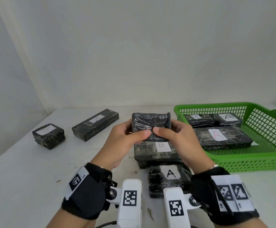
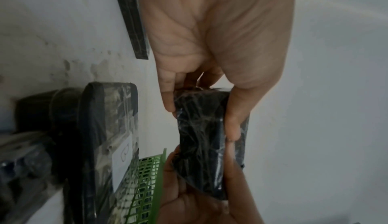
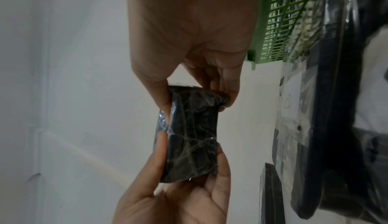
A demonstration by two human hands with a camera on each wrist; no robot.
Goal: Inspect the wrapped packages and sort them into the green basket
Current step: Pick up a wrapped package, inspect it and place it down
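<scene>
**Package held in both hands above the table**

Package (image 1: 150,125), small, black and wrapped in clear film, is up off the table (image 1: 27,170) at the centre of the head view, held between both hands. The left hand (image 1: 125,142) grips its left end, thumb on the near face and fingers curled behind; the right hand (image 1: 181,139) grips the right end the same way, so each grip is pinching the package — the two thumb tips nearly meet on its front edge. No label shows on the faces turned to the cameras. In the left wrist view the package (image 2: 201,141) runs lengthwise between the left fingers (image 2: 168,101) and the other hand; the right wrist view shows the same hold on it (image 3: 191,136).

The green basket (image 1: 257,162) sits at about 3 o'clock from the held package, on the table. Inside it lie three wrapped packages: a long one with a red A (image 1: 222,137) and two smaller ones marked A (image 1: 198,120) (image 1: 227,119) along the far wall.

Directly under the hands, at 6 o'clock, a package labelled B (image 1: 152,152) lies on the table, and nearer still one labelled A (image 1: 168,176) — the two overlap at their edges. At 9 o'clock lie a long package (image 1: 95,124) and, further left, a small boxy one (image 1: 49,135), each with a white label. Both wrists wear black bands with printed marker tags.
</scene>
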